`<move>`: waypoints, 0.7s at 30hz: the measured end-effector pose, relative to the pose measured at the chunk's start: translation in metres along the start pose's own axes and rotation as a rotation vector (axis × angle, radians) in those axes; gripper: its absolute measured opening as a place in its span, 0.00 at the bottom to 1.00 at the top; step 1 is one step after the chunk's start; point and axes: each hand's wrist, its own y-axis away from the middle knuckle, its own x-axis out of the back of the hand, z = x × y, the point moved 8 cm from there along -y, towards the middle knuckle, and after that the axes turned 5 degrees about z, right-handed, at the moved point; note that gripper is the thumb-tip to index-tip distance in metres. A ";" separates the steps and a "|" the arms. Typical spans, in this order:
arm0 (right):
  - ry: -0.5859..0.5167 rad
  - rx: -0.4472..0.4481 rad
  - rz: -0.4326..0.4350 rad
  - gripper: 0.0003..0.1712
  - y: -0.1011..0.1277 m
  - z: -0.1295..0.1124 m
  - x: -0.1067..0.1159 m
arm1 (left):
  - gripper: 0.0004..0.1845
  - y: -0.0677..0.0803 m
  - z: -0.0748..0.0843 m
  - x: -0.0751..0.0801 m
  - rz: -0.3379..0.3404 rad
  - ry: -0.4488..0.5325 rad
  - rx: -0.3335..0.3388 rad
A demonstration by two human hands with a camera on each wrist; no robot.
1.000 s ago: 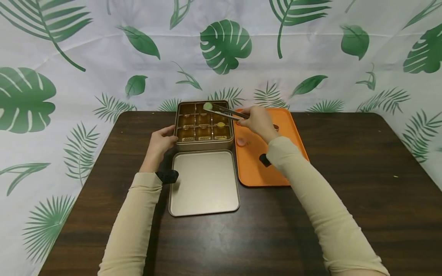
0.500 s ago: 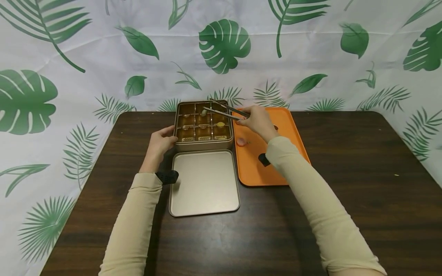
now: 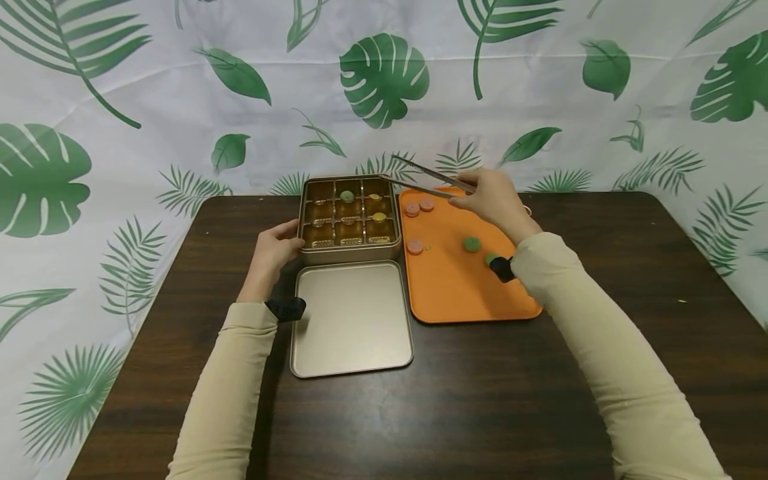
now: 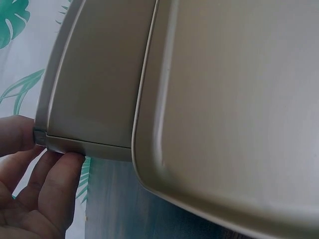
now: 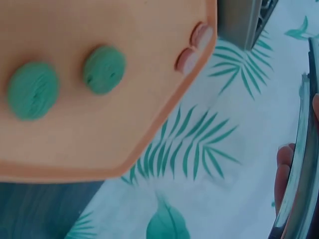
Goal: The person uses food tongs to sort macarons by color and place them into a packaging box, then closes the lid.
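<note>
My left hand (image 3: 275,248) grips the left side of a gold tin (image 3: 354,253), thumb at its rim and fingers against its wall. The tin holds a divided insert. A green macaron (image 3: 347,196) sits in its middle column toward the back, with yellow macarons (image 3: 379,217) in the right column. My right hand (image 3: 493,199) holds metal tongs (image 3: 420,184), tips spread with nothing between them, over the tin's back right corner. Below that hand an orange tray (image 3: 450,293) carries pink macarons (image 3: 415,247) and green macarons (image 3: 471,244); the forearm and wrist camera hide part of it.
The tin's lid (image 3: 353,320) lies flat in front of the tin, left of the tray. All stand on a dark wooden table (image 3: 456,400). A leaf-print cloth (image 3: 510,80) hangs right behind the table's back edge.
The tongs have parted and let go of the green macaron, which now lies in the tin. My right hand has moved right and up with the tongs. The left hand keeps its hold.
</note>
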 end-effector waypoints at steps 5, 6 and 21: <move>-0.030 -0.018 -0.024 0.32 0.022 0.019 0.012 | 0.29 -0.001 -0.001 0.000 0.002 -0.001 0.000; -0.031 -0.025 -0.028 0.32 0.026 0.023 0.013 | 0.29 -0.001 -0.001 0.000 0.002 -0.001 0.001; 0.051 -0.074 -0.067 0.31 0.062 0.094 0.009 | 0.28 -0.001 0.000 0.000 -0.004 0.002 0.018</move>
